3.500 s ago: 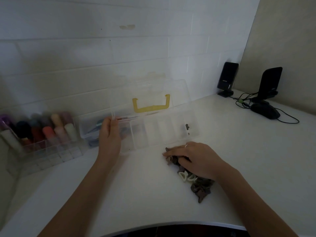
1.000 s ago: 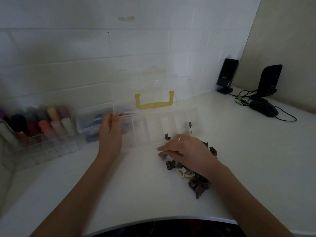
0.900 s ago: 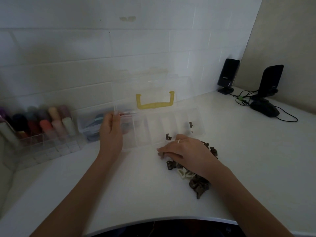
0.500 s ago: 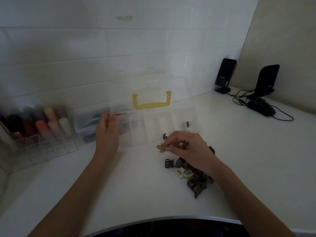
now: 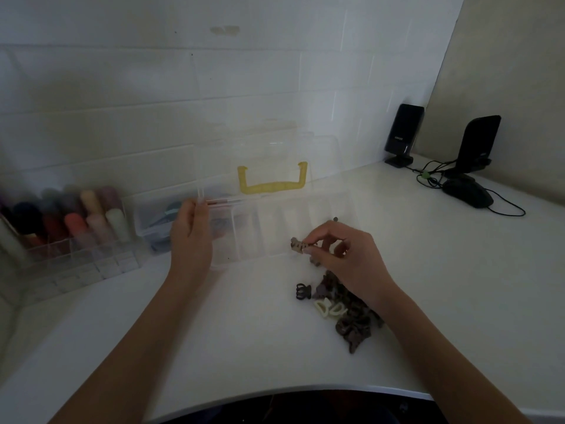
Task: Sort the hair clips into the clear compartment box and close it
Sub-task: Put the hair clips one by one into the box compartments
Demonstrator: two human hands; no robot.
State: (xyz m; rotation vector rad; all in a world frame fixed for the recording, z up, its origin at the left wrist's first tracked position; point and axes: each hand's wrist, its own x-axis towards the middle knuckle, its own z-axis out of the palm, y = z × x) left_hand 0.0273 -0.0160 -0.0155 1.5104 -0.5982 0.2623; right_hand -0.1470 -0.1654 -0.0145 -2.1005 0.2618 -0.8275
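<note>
The open compartment box (image 5: pixel 275 228) sits on the counter (image 5: pixel 244 332) against the wall, an organiser (image 5: pixel 70 231) to its left. The clip pile (image 5: pixel 345 310) lies before its right end (two speakers (image 5: pixel 403 133) far right).

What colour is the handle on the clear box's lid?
Yellow: the handle on the open lid of the clear box, shown in the head view.
</note>
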